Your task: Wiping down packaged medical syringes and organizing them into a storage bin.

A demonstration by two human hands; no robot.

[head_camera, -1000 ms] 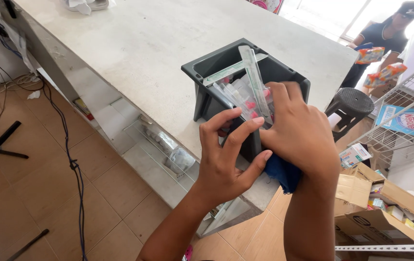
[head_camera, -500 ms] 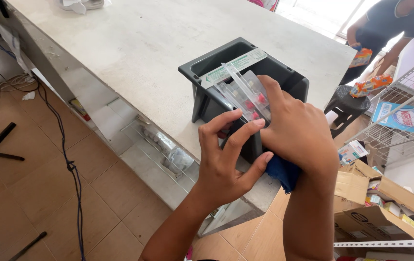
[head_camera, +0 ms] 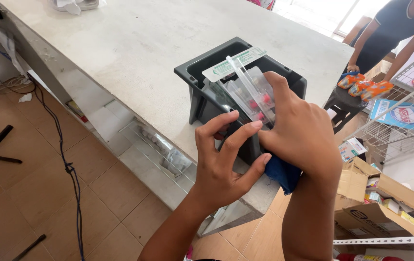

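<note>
**Clear packets held over a dark bin**

A dark grey plastic bin (head_camera: 202, 99) is set near the near edge of the pale counter, open side up. Clear plastic packets (head_camera: 251, 94) with small red pieces inside and a pale green header strip are held tilted across its top. A blue cloth (head_camera: 280, 173) is bunched against the bin's near right corner.

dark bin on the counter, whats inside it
Clear plastic packets with small red pieces stick out of the bin, held by the right hand. The bin's bottom is hidden behind them and both hands.
</note>
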